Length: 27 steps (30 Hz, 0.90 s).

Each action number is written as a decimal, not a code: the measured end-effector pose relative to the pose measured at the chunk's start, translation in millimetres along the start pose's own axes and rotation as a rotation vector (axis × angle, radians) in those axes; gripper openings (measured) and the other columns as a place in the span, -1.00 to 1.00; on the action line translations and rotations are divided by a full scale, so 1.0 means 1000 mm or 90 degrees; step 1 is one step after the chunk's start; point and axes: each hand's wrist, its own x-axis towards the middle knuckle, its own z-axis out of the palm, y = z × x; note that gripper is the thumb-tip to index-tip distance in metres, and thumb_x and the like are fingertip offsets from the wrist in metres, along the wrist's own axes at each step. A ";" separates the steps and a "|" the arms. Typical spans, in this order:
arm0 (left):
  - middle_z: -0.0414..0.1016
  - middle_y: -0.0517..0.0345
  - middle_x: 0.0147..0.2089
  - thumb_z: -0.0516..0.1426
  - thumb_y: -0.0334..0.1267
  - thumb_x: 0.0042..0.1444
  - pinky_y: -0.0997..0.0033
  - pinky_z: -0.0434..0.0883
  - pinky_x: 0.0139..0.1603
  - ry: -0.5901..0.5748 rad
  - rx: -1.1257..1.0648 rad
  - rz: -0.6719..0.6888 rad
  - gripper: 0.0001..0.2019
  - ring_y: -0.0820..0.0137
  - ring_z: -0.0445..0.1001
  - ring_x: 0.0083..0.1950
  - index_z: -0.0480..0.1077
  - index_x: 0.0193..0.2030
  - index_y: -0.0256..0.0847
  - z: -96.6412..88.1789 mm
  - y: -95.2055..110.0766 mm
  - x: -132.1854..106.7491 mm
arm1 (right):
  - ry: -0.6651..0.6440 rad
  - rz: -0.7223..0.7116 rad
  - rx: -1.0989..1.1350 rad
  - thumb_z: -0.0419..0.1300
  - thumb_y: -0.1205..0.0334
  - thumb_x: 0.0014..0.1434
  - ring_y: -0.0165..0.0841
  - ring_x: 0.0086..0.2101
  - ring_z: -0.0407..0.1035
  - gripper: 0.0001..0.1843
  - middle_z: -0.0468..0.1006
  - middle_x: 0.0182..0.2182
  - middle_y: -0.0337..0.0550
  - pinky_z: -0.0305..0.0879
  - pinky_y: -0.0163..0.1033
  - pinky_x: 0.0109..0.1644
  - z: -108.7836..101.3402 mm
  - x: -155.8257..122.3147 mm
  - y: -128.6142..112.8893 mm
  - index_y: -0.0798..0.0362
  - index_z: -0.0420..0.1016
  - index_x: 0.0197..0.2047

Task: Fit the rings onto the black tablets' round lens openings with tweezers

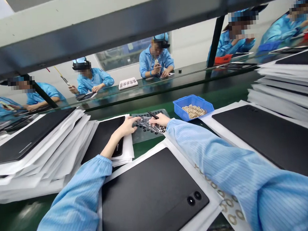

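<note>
My left hand (127,126) reaches forward and presses down on a grey sheet (147,130) dotted with small black rings, its fingers closed on the clear film at the sheet's left part. My right hand (160,120) rests on the same sheet and pinches black tweezers (153,115) whose tips point back and left. Right below my arms lies a black tablet back cover (149,196) with two camera holes, on white foam.
A blue tray (181,108) of small tan rings sits right of the sheet. Stacks of black covers (26,138) on white foam stand left, and more covers (274,138) right. A used ring sheet (230,208) lies under my right sleeve. People in blue (155,57) work across the belt.
</note>
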 end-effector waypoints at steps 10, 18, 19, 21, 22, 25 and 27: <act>0.45 0.04 -0.03 0.11 -0.14 0.27 0.18 0.48 -0.07 -0.041 -0.076 -0.110 -0.72 0.31 0.48 -0.08 0.38 0.00 -0.29 0.008 -0.003 0.012 | 0.047 0.093 -0.028 0.13 0.13 0.28 -0.29 -0.11 0.42 -0.65 0.46 -0.03 -0.04 0.43 -0.07 -0.06 0.002 -0.001 -0.005 0.13 0.38 0.06; 0.41 -0.01 0.05 0.12 -0.17 0.26 0.13 0.47 -0.04 0.010 0.063 -0.198 -0.67 0.28 0.46 -0.03 0.32 0.10 -0.26 0.022 0.003 0.013 | 0.177 0.130 -0.218 0.15 0.10 0.27 -0.23 -0.04 0.39 -0.59 0.43 0.02 -0.01 0.37 0.02 0.03 0.015 -0.016 -0.017 0.12 0.34 0.12; 0.38 -0.02 0.08 0.12 -0.17 0.25 0.08 0.45 0.00 0.022 0.091 -0.194 -0.65 0.25 0.44 0.01 0.31 0.12 -0.26 0.024 0.005 0.012 | 0.179 0.118 -0.232 0.15 0.09 0.27 -0.23 -0.05 0.40 -0.58 0.44 0.01 -0.02 0.37 0.02 0.02 0.014 -0.017 -0.017 0.12 0.34 0.12; 0.33 -0.04 0.15 0.13 -0.18 0.24 0.01 0.40 0.07 0.039 0.142 -0.164 -0.64 0.19 0.39 0.10 0.30 0.14 -0.24 0.026 0.011 0.009 | 0.173 0.081 -0.257 0.15 0.10 0.27 -0.25 -0.08 0.41 -0.59 0.45 -0.02 -0.03 0.39 0.00 0.00 0.014 -0.019 -0.018 0.11 0.34 0.12; 0.32 -0.04 0.16 0.13 -0.18 0.24 -0.01 0.38 0.09 0.039 0.161 -0.138 -0.65 0.18 0.37 0.12 0.31 0.13 -0.24 0.026 0.014 0.008 | 0.168 0.058 -0.269 0.14 0.11 0.27 -0.26 -0.09 0.41 -0.60 0.46 -0.03 -0.04 0.39 -0.01 -0.01 0.014 -0.020 -0.018 0.11 0.35 0.11; 0.38 -0.01 0.10 0.13 -0.20 0.24 0.02 0.39 0.08 0.008 0.192 -0.052 -0.73 0.21 0.39 0.10 0.37 0.03 -0.26 0.025 0.017 0.003 | 0.156 0.002 -0.306 0.14 0.13 0.28 -0.26 -0.07 0.40 -0.63 0.43 0.01 -0.04 0.39 -0.02 -0.01 0.015 -0.022 -0.019 0.10 0.35 0.11; 0.43 0.02 0.03 0.13 -0.21 0.25 0.08 0.42 0.05 -0.012 0.202 -0.013 -0.77 0.26 0.43 0.04 0.40 -0.02 -0.27 0.025 0.015 -0.003 | 0.150 -0.009 -0.328 0.13 0.13 0.28 -0.26 -0.06 0.40 -0.63 0.41 0.04 -0.03 0.39 -0.03 0.00 0.015 -0.022 -0.018 0.09 0.35 0.11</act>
